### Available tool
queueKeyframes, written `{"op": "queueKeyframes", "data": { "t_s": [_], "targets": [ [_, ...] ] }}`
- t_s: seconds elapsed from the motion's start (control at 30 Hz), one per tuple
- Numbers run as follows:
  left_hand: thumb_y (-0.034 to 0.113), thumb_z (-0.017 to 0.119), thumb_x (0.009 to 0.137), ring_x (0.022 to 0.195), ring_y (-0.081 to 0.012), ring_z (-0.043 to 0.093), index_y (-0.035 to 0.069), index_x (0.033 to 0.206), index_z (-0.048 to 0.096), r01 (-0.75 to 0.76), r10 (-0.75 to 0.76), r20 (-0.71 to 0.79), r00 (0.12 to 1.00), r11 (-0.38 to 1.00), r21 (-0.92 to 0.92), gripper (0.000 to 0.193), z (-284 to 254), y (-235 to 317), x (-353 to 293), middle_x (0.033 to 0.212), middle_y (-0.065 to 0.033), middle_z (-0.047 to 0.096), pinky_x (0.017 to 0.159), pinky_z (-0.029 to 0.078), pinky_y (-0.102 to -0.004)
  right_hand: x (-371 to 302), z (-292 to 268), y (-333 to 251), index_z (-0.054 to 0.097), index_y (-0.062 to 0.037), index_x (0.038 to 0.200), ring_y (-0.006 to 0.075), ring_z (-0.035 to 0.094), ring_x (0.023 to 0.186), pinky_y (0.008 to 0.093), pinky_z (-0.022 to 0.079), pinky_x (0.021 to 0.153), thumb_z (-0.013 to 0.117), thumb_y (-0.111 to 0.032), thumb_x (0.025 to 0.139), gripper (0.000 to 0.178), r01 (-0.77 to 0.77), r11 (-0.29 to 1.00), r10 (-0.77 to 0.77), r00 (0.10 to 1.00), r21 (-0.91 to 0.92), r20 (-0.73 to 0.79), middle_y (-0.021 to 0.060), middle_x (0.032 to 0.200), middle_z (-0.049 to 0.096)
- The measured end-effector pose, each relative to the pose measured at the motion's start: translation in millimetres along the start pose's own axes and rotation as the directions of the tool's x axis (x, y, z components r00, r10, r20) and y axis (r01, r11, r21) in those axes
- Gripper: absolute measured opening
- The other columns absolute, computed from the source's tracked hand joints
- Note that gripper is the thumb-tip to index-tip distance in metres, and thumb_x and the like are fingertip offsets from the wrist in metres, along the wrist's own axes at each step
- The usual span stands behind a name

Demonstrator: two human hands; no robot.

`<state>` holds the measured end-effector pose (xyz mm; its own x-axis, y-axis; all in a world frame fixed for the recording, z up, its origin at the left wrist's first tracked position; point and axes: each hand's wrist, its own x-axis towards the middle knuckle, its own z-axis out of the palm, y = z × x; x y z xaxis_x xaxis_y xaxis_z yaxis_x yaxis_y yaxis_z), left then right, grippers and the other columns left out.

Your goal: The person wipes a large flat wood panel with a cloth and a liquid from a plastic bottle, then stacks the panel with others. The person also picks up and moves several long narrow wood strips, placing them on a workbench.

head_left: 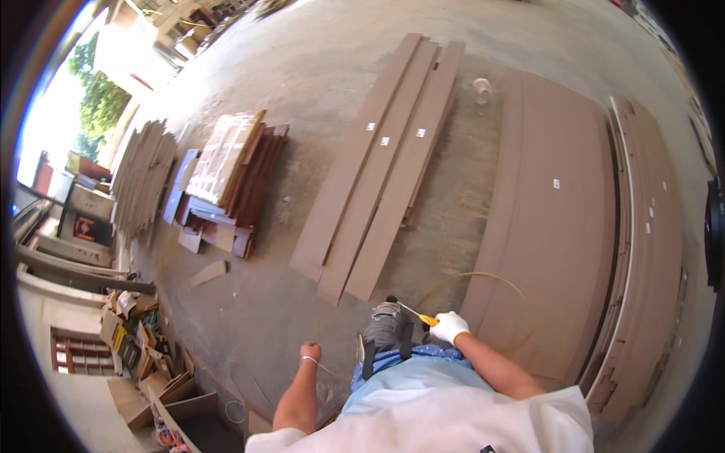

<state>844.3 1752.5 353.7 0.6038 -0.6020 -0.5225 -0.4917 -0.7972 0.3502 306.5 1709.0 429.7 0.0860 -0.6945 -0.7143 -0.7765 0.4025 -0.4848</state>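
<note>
White cloth covers the right hand (451,328), which is clamped around a yellow-handled tool (429,320) with a thin shaft, near the close end of the long planks (377,170) and to their right. The bare left hand (310,352), a white band at its wrist, is curled; whether it holds anything I cannot tell. The two hands are well apart, the left one also beyond the planks' near end. To the right of the long planks lies a wide brown panel (551,219), with narrower panels (653,219) farther right. A thin pale hose (495,275) loops across the wide panel. To the planks' left stand a pile of wrapped boards (226,158) and, farther left, greyish slats (143,177).
</note>
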Motion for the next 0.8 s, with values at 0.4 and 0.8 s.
{"op": "queueKeyframes", "data": {
  "t_s": [0.4,0.8],
  "targets": [
    [0.023,0.062,0.086,0.123,-0.0391,0.059,0.008,0.134,0.06,-0.411,0.125,0.573,0.81,0.818,0.402,0.05,247.6,219.6,113.6,0.128,-0.0237,0.064,0.104,0.048,-0.0462,49.5,14.9,34.8,0.074,-0.0076,0.098,0.0379,0.066,0.103,0.0466,0.052,0.093,0.068,-0.038,0.082,0.035,-0.355,0.933,0.358,0.932,-0.056,0.056,0.0204,0.108,0.07],
    [0.03,0.068,0.089,0.138,-0.0385,0.042,-0.004,0.144,0.04,-0.575,0.5,0.361,0.787,0.807,0.137,0.071,381.1,364.8,318.2,0.148,-0.0234,0.046,0.115,0.037,-0.0442,395.7,-88.7,-20.1,0.072,-0.0008,0.083,0.0424,0.069,0.076,0.0479,0.054,0.069,0.066,-0.041,0.085,0.04,-0.442,0.842,0.505,0.848,0.31,-0.161,0.0251,0.076,0.068]
  ]
}}
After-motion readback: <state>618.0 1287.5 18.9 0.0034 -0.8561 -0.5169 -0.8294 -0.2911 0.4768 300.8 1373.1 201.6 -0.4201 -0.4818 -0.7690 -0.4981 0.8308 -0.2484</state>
